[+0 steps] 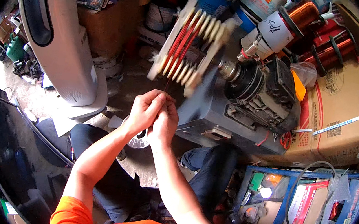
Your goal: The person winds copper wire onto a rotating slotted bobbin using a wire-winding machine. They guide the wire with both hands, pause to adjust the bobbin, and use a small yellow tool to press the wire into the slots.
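Note:
In front of me my left hand (145, 111) and my right hand (165, 121) are pressed together, fingers closed in a pinch. A thin dark wire (167, 84) rises from the fingertips to a coil winding former (191, 47) just above. That former has pale rods between two side bars, with red-coloured windings (184, 41) across it; its edges look blurred. It sits tilted on the shaft of a dusty dark motor (263, 93), fixed on a grey metal housing (207, 102). The wire inside my fingers is hidden.
Spools of copper wire (303, 13) and a white-labelled spool (270, 31) stand at the upper right. Red-handled scissors (285, 140) lie beside a cardboard box (343, 113). A tall white appliance (60, 32) stands left. A compartmented blue-edged tray (287, 199) sits lower right.

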Available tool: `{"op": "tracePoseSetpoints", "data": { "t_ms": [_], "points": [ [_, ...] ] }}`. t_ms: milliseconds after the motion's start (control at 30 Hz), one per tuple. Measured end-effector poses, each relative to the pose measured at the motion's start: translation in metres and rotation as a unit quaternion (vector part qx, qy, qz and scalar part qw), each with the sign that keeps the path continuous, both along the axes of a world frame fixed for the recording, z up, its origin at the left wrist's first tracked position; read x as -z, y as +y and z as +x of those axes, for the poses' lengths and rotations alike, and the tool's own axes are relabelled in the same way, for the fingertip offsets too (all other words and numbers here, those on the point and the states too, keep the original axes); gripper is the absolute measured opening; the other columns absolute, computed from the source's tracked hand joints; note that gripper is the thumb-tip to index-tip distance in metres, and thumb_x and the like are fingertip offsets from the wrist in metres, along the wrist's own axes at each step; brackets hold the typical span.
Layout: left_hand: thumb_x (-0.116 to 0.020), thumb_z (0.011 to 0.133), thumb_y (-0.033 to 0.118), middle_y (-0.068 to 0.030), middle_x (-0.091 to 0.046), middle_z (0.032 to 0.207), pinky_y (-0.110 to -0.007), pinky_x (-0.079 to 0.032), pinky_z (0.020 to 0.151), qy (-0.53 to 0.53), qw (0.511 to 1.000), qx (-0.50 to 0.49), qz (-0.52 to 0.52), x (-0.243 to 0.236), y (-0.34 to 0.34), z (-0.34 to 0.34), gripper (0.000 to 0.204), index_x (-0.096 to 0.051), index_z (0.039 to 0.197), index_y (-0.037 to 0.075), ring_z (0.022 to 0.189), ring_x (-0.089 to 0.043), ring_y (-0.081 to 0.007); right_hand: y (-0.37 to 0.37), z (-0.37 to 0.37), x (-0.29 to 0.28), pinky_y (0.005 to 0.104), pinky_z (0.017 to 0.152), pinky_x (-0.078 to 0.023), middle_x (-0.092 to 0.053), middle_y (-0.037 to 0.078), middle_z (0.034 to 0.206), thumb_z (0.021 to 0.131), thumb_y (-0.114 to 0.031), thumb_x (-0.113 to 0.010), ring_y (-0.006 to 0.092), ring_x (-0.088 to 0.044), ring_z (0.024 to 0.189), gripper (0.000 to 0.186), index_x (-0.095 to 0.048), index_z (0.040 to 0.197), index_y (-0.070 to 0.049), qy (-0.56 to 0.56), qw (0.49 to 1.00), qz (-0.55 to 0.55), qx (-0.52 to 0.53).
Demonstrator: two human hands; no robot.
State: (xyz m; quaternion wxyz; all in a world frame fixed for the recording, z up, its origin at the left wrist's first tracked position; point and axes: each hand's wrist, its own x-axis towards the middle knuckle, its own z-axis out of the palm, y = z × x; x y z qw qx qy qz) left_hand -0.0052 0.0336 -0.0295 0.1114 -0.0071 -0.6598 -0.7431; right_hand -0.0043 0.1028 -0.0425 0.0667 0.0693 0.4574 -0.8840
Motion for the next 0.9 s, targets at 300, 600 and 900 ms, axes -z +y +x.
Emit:
{"op": "tracePoseSetpoints", "data": {
  "t_ms": [300,600,900],
  "points": [
    [-0.044,0.096,0.014,-0.0081,-0.066,0.088,-0.026,-0.047,0.076,-0.001,1.000,-0.010,-0.029,-0.005,-0.002,0.002,0.026,-0.063,0.093,-0.004,0.082,-0.058,-0.0117,-0.005,0.003,-0.006,0.0233,0.066,-0.044,-0.058,0.001,0.081,0.093,-0.012,-0.051,0.0078,-0.052,0.074,0.015,-0.058,0.084,-0.002,-0.015,0.999,-0.023,0.046],
    [-0.044,0.096,0.013,-0.0090,-0.066,0.087,-0.027,-0.048,0.076,0.001,1.000,-0.003,-0.014,0.002,0.000,0.002,0.026,-0.063,0.094,-0.005,0.083,-0.059,-0.0125,0.003,0.004,-0.001,0.0259,0.076,-0.050,-0.058,0.005,0.095,0.097,-0.015,-0.045,0.0116,-0.058,0.086,0.016,-0.055,0.101,-0.003,0.006,1.000,-0.007,-0.009],
    [-0.044,0.096,0.015,-0.0097,-0.066,0.087,-0.027,-0.048,0.076,0.010,1.000,0.001,-0.028,0.002,-0.002,0.000,0.028,-0.063,0.094,-0.005,0.082,-0.060,-0.0126,0.002,0.003,-0.003,0.0245,0.074,-0.049,-0.058,0.004,0.092,0.097,-0.016,-0.046,0.0102,-0.057,0.083,0.016,-0.055,0.097,-0.004,-0.003,1.000,-0.012,-0.008]
  ]
}}
